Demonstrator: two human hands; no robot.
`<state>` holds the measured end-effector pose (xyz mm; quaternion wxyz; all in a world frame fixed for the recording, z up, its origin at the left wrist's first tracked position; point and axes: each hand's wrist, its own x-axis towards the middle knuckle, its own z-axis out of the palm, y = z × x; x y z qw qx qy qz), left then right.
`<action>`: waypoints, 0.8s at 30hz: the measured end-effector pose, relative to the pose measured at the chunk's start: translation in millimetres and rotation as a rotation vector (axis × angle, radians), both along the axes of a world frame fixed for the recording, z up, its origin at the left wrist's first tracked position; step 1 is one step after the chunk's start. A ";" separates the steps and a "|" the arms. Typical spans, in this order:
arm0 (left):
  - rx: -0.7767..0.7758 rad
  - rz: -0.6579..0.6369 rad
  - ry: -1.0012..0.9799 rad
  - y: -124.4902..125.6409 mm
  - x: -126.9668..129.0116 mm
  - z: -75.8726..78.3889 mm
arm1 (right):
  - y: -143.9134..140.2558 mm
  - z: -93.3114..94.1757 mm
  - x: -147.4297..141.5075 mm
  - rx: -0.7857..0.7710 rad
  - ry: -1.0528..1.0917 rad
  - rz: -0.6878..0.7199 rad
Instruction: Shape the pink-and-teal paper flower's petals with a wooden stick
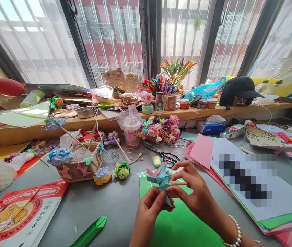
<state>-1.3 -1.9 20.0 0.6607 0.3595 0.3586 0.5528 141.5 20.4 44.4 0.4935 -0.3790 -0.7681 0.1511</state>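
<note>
Over the green paper (184, 226), my left hand (152, 206) pinches the lower part of a blue-and-pink folded paper flower (161, 176). My right hand (194, 185) grips a thin wooden stick (179, 183), its near end touching or close to the flower's petals. Whether the stick enters the folds is hidden by my fingers. Just beyond the hands lie a small yellow piece (157, 161) and black-handled scissors (170, 158). At the lower left rests a folded green paper strip (91, 231).
Left of the hands are a yellow-green paper flower (121, 170), a purple-and-orange one (102, 175) and a cardboard box (84, 168) holding flowers on sticks. A paper stack (264, 185) lies right. A wooden ledge (125, 118) at the back carries jars, pipe cleaners and a cap (238, 91).
</note>
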 end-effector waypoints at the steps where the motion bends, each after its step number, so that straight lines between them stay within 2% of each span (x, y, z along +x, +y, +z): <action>1: -0.011 0.007 -0.026 0.1 -0.2 0.8 | -0.4 1.4 0.7 -0.009 0.007 0.009; 5: -0.018 0.050 -0.123 0.3 -0.2 3.2 | -2.7 2.9 -0.2 0.048 0.057 0.005; 8: 0.009 0.046 -0.143 1.2 -0.6 -0.9 | -3.9 2.5 -2.3 0.071 0.068 0.029; 16: 0.099 0.052 0.131 4.2 -9.0 -23.4 | -4.5 12.2 -0.4 0.201 0.027 0.130; 18: 0.049 0.111 0.166 4.0 -12.3 -25.7 | -5.9 12.6 -0.7 0.184 0.037 0.116; 21: -0.063 0.258 0.201 3.1 -17.6 -28.0 | -8.8 10.8 -3.5 0.064 0.050 0.041; 24: -0.050 0.377 0.280 2.2 -20.4 -25.5 | -10.7 9.3 -7.9 -0.033 0.018 0.005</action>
